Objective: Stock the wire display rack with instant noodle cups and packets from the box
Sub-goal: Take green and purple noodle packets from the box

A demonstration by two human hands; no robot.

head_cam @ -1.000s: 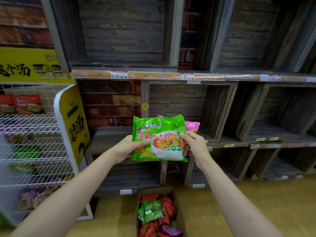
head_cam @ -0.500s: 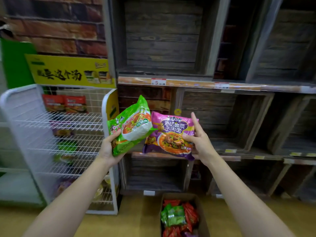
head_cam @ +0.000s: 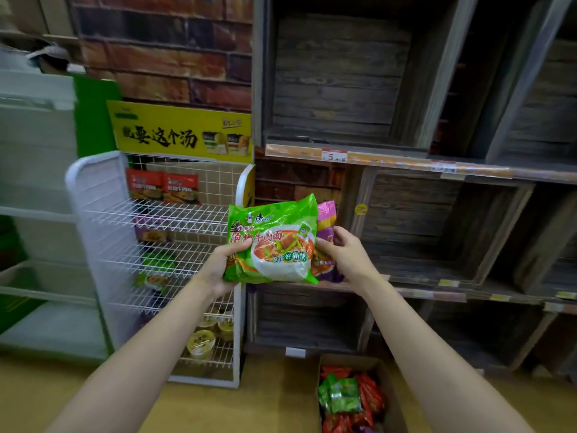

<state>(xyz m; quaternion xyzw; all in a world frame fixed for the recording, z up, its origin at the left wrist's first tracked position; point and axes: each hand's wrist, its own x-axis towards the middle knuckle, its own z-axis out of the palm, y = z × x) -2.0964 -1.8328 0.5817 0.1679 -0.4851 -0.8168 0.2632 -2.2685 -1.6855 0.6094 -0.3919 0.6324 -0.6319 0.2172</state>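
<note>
Wire display rack (head_cam: 93,220): partly stocked with packets and cups.
Left hand (head_cam: 218,267): fingers grip green noodle packet (head_cam: 274,242).
Right hand (head_cam: 343,257): fingers grip purple packet (head_cam: 326,220).
Box (head_cam: 387,385): many packets left.

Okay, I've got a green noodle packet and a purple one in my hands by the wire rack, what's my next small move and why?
Probably swing the left hand leftward, carrying the green noodle packet to the white wire rack shelf where a green packet already lies. The right hand holds the purple packet behind it.
</note>
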